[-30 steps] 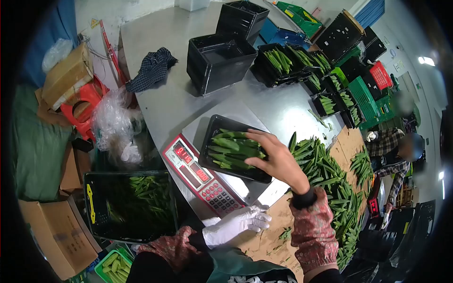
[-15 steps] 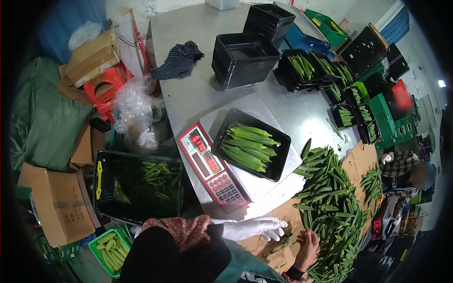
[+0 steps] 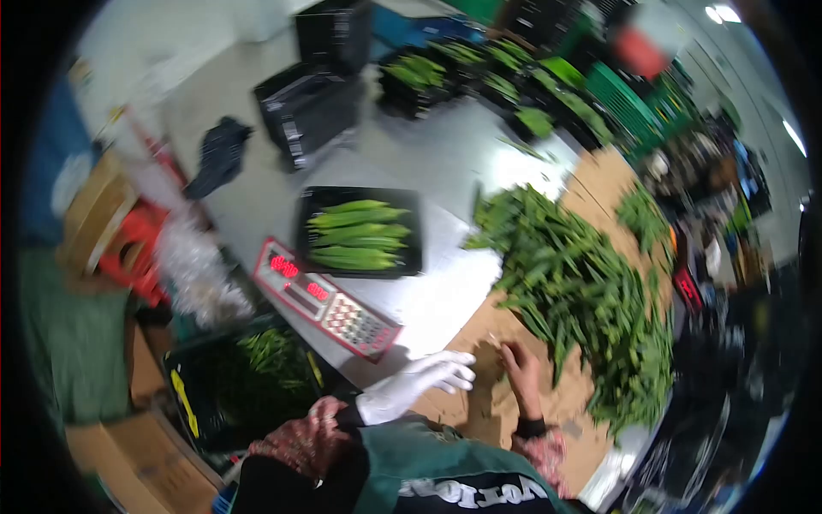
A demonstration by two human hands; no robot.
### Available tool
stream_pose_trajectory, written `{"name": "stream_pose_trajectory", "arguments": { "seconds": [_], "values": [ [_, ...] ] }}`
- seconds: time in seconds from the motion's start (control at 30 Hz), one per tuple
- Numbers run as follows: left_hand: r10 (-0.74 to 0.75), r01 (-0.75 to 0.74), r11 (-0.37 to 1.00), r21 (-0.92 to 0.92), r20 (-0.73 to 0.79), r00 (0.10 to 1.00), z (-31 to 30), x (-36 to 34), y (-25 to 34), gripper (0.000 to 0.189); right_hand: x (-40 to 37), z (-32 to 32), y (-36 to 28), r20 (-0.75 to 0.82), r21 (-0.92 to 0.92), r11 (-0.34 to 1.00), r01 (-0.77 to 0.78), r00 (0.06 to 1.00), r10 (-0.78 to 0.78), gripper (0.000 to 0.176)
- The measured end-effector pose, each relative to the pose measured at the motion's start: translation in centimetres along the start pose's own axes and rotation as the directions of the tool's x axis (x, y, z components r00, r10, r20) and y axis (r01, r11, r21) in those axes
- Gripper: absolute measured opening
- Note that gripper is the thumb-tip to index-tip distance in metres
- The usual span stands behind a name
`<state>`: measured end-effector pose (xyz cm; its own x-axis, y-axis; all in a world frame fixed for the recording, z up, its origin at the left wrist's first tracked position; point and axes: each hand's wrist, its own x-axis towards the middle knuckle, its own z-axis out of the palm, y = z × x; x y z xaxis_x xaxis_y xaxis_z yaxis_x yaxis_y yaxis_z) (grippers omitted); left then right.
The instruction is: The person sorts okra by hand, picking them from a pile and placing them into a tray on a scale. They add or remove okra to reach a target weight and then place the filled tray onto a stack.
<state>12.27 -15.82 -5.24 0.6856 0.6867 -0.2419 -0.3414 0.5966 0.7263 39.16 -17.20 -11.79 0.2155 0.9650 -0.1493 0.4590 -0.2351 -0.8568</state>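
My left hand [image 3: 415,382], in a white glove, rests flat near the table's front edge with fingers spread, just below the scale [image 3: 330,300]. My bare right hand [image 3: 520,370] lies on the brown cardboard [image 3: 479,411] at the near edge of the big okra pile [image 3: 582,291]; motion blur hides whether it holds a pod. A black tray [image 3: 360,231] filled with okra sits on the scale's platform. The whole view is blurred.
Stacked empty black trays [image 3: 308,107] and filled trays of okra [image 3: 419,77] stand at the back. A dark cloth [image 3: 218,154] lies on the table. A black crate with okra [image 3: 240,377], cardboard boxes and a red stool [image 3: 128,253] are on the left. Another person [image 3: 685,171] works at far right.
My right hand left the tray on the scale and came down to the near edge of the okra pile. The view swung sharply and blurred. My left hand stayed put.
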Motion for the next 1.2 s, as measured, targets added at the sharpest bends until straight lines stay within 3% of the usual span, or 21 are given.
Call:
{"name": "stream_pose_trajectory", "arguments": {
  "seconds": [0.1,0.23,0.37,0.43,0.57,0.63,0.83,0.93,0.97,1.03,1.1,1.17,1.2],
  "values": [
    [-0.017,0.018,1.000,0.017,-0.065,0.998,0.1,-1.3,-0.5,0.039,0.6,-0.5,-0.8,-0.078,-0.154,0.988,0.016,0.997,-0.028,0.020],
    [-0.066,0.062,0.998,-0.031,-0.136,0.989,0.2,-1.6,-2.6,0.038,2.1,-2.2,0.3,-0.239,-0.217,0.973,0.077,0.962,-0.130,0.022],
    [-0.081,0.079,0.997,-0.020,-0.161,0.984,0.9,-1.4,-3.6,0.037,3.7,-4.1,1.4,-0.342,-0.205,0.979,0.011,0.936,-0.082,0.020],
    [-0.083,0.084,0.996,-0.003,-0.170,0.982,1.5,-1.3,-3.9,0.037,4.4,-4.6,1.2,-0.364,-0.377,0.925,0.045,0.911,-0.192,0.019],
    [-0.076,0.082,0.996,0.029,-0.178,0.981,2.7,-0.9,-4.3,0.037,4.4,-3.4,1.0,-0.262,-0.641,0.751,0.159,0.874,-0.409,0.030],
    [-0.084,0.093,0.995,0.039,-0.182,0.980,3.3,-0.8,-4.6,0.037,4.8,-2.5,2.3,-0.196,-0.760,0.636,0.133,0.886,-0.420,0.038],
    [-0.155,0.170,0.983,0.069,-0.179,0.972,4.1,-0.8,-6.0,0.036,4.1,-2.4,3.1,-0.103,-0.707,0.643,0.293,0.858,-0.504,0.029],
    [-0.175,0.191,0.979,0.075,-0.179,0.968,4.4,-0.8,-6.4,0.036,1.9,-3.6,1.9,-0.221,-0.528,0.779,0.339,0.830,-0.512,0.030],
    [-0.174,0.190,0.979,0.073,-0.181,0.968,4.2,-0.8,-6.5,0.035,1.0,-3.8,1.6,-0.354,-0.420,0.830,0.367,0.776,-0.522,0.029],
    [-0.167,0.183,0.981,0.065,-0.196,0.966,4.0,-0.6,-6.8,0.035,-1.6,-4.3,0.4,-0.457,0.065,0.976,0.209,0.876,-0.157,0.022],
    [-0.167,0.184,0.981,0.057,-0.221,0.961,4.0,0.0,-7.0,0.035,-3.2,-3.8,2.2,-0.310,0.495,0.867,0.062,0.944,0.109,0.021],
    [-0.149,0.179,0.979,0.097,-0.257,0.955,4.8,0.6,-7.1,0.040,-5.4,-4.4,0.5,-0.054,0.802,0.587,-0.112,0.965,0.257,0.022],
    [-0.133,0.168,0.980,0.108,-0.274,0.952,5.3,1.0,-7.1,0.042,-6.3,-4.5,-0.4,0.038,0.871,0.465,-0.158,0.966,0.256,0.022]
  ]
}}
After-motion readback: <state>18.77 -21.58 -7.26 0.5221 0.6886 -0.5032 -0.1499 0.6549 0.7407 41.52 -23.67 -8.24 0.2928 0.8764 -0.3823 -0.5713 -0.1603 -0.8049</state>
